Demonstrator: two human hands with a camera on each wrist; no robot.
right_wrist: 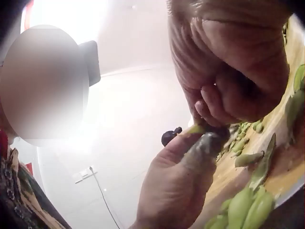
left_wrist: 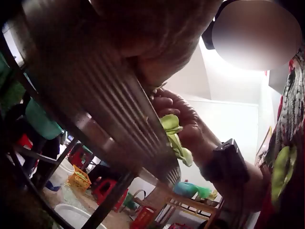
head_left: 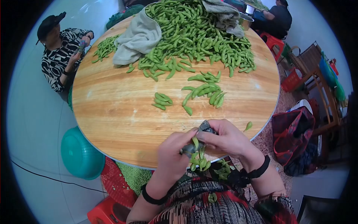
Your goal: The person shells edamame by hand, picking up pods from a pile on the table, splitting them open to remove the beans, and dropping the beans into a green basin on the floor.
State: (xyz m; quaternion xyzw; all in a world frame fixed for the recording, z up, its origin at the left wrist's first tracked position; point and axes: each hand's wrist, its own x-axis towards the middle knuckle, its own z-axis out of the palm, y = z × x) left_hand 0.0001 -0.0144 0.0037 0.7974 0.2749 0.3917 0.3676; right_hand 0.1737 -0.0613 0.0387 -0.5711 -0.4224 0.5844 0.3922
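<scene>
Near the table's front edge, the left hand (head_left: 172, 148) pinches a green soybean pod (head_left: 195, 142) between thumb and fingers. Close against it, the right hand (head_left: 228, 139) has its fingers curled and its thumb at the pod's upper end. Dark wrapping covers some fingertips on both hands. In the right wrist view the fingertips meet around the pod (right_wrist: 194, 130), most of which is hidden. Just below the hands, several pods (head_left: 201, 162) lie at the table edge.
A big heap of soybean pods (head_left: 186, 33) with grey cloths (head_left: 140, 39) covers the back of the round wooden table (head_left: 112, 112). Smaller groups of pods (head_left: 162, 100) lie mid-table. A teal basin (head_left: 82, 153) and shelled beans (head_left: 134, 175) are at left. Another person (head_left: 63, 52) sits at the left.
</scene>
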